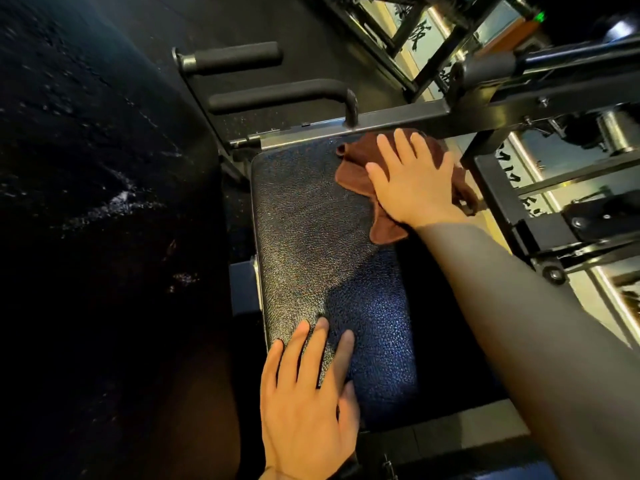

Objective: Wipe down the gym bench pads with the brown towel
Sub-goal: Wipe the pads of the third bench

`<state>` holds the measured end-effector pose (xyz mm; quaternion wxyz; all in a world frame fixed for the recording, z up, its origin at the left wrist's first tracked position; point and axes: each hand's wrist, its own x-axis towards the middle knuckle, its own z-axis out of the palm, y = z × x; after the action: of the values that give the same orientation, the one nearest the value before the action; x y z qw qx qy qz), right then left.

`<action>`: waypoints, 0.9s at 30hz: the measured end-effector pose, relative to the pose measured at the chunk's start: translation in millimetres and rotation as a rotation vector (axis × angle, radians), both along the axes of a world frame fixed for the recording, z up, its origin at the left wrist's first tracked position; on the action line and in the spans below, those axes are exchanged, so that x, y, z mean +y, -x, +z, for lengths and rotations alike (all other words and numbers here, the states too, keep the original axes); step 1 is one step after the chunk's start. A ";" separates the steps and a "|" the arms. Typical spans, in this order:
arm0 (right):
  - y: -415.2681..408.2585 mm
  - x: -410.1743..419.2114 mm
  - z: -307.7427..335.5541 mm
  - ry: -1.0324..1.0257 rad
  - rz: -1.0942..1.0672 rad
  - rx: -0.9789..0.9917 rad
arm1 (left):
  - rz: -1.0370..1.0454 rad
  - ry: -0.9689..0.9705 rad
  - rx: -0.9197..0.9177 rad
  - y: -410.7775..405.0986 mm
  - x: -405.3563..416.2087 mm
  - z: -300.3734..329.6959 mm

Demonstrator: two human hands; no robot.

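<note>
Left hand (308,403) flat, fingers straight, bracing pad (311,237) near end. Right hand (415,181) flat, pressing brown towel (356,168) at pad's far corner. Wiping midway, probably.

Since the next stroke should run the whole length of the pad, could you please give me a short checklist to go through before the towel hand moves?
1. Towel under the wiping hand: ok. The right hand presses flat, fingers straight, on the brown towel.
2. Towel at a starting edge: ok. It sits at the far right corner of the bench pad, by the metal frame bar.
3. Towel spread flat: not ok. It is bunched, with a flap hanging off the pad's right edge.
4. Stroke path free: not ok. The left hand rests open on the near end of the pad.
5. Pad surface already clean: cannot tell; glare and shadow hide it.
</note>
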<state>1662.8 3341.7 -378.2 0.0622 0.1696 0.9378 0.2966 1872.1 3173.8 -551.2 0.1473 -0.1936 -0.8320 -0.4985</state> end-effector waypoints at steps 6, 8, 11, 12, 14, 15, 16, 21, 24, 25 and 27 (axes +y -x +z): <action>-122.7 -34.1 -8.0 -0.030 -0.014 -0.035 | -0.017 0.013 -0.028 1.9 -2.0 2.8; -152.7 -46.8 -9.8 -0.033 -0.040 -0.054 | -0.011 0.017 -0.017 0.4 -0.8 1.0; -146.0 -46.2 -7.2 -0.027 -0.085 -0.081 | 0.000 -0.004 -0.026 -1.6 -1.6 0.8; -134.3 -41.3 -7.0 -0.025 -0.077 -0.080 | 0.006 -0.005 -0.025 -1.5 -1.0 1.9; -103.0 -30.3 -7.7 -0.012 -0.047 -0.036 | 0.023 -0.007 -0.018 -1.0 0.6 3.2; -84.2 -24.6 -7.8 -0.006 -0.045 -0.010 | 0.036 -0.015 -0.013 -0.3 0.8 3.4; -64.2 -17.6 -7.9 -0.004 -0.050 0.008 | 0.048 -0.023 -0.003 -0.3 2.2 2.6; 10.4 -5.7 -8.5 0.000 -0.019 0.116 | 0.059 -0.050 0.032 -1.5 5.9 -1.6; 5.1 -11.3 -15.7 -0.014 -0.011 0.162 | 0.062 -0.058 0.032 -0.1 6.7 -2.0; -4.1 -14.9 -17.9 -0.020 -0.001 0.154 | 0.059 -0.058 0.031 0.1 6.5 -1.4; -28.3 -23.2 -22.7 -0.036 0.007 0.122 | 0.052 -0.062 0.025 0.9 5.1 0.0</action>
<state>1691.1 3318.4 -400.9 0.0007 0.1854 0.9349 0.3027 1871.2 3179.0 -551.1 0.1768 -0.1735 -0.8191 -0.5173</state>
